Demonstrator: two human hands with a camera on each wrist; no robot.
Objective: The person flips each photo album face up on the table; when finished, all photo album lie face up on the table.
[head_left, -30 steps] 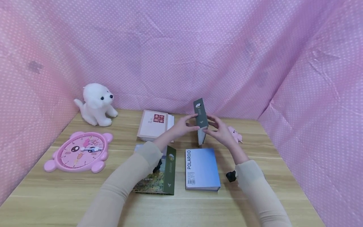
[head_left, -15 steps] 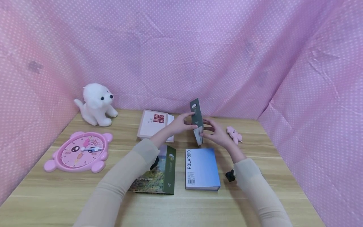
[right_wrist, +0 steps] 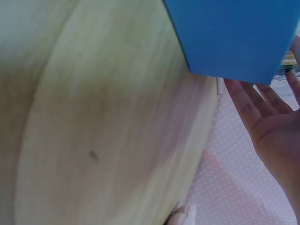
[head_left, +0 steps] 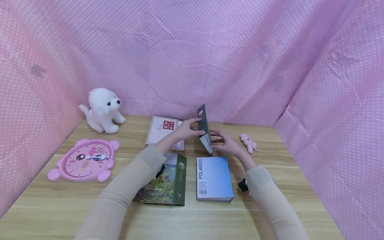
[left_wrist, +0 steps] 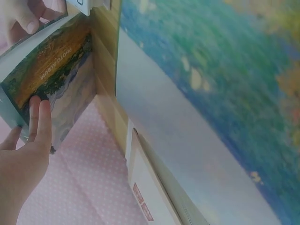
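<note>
Leftward has gone the upright photo album [head_left: 204,124] since a second ago, its top leaning further over, and both hands have travelled with it. Closest to the person, the flat photo album [head_left: 168,181] and the blue POLAROID book [head_left: 215,180] lie on the counter [head_left: 204,220]. One sleeve [head_left: 120,196] passes over the flat album; if that arm sinks, the black wrist fitting [head_left: 160,171] could drag it askew. Just behind the POLAROID book comes the upright album's lower corner, so a careless lowering would probably bump the two; I can't tell whether that corner bears on the counter. Beyond, the left hand [head_left: 186,130] grips the album at its spine, fingers along the cover, and the right hand [head_left: 228,145] holds its right side. Pages show at the bottom edge: should the right hand slacken, I'd expect them to fan and the covers to gape. Near that wrist, the pink plush toy [head_left: 248,143] might get knocked by a swinging arm. Farther back, the white book [head_left: 162,131] with red characters risks being clipped if the lean grows.
</note>
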